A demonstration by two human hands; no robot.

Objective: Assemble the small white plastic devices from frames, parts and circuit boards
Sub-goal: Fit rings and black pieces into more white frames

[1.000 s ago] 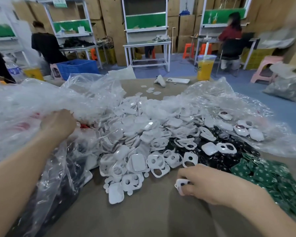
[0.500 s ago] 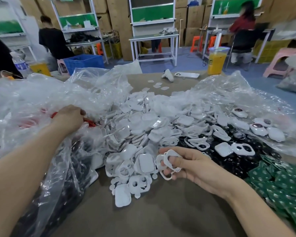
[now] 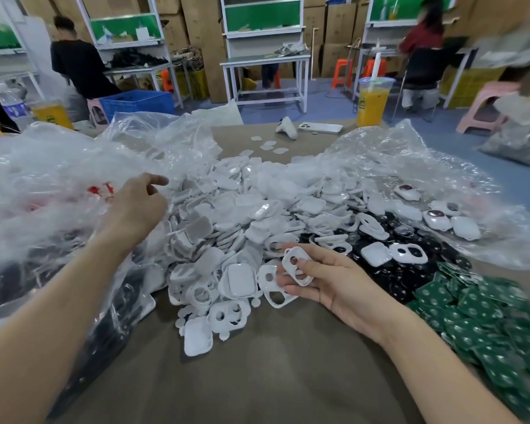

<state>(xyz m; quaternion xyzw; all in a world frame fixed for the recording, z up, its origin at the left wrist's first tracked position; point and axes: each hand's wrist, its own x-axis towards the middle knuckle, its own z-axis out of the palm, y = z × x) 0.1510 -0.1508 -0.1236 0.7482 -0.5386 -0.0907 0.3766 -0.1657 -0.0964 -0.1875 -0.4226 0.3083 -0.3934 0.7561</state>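
A big heap of white plastic frames and covers (image 3: 242,215) lies across the middle of the brown table (image 3: 257,377). My right hand (image 3: 325,280), palm up at the heap's near edge, holds a white frame with two holes (image 3: 297,264) under its thumb. My left hand (image 3: 138,203) hovers at the heap's left edge beside the clear plastic bag (image 3: 58,179), fingers loosely curled with nothing visible in them. Green circuit boards (image 3: 478,319) are piled at the right. Small black parts (image 3: 410,270) lie between them and the white heap. A few finished white devices (image 3: 438,220) sit at the right.
Crumpled clear plastic (image 3: 395,160) also rises at the right rear. A cup of orange drink (image 3: 372,101) and a phone (image 3: 320,127) stand at the table's far edge, another cup (image 3: 51,113) at the far left. People work at benches behind.
My left hand has come out of the plastic bag and moved right toward the white heap. My right hand rose from the table, turned palm up and now holds a white frame.
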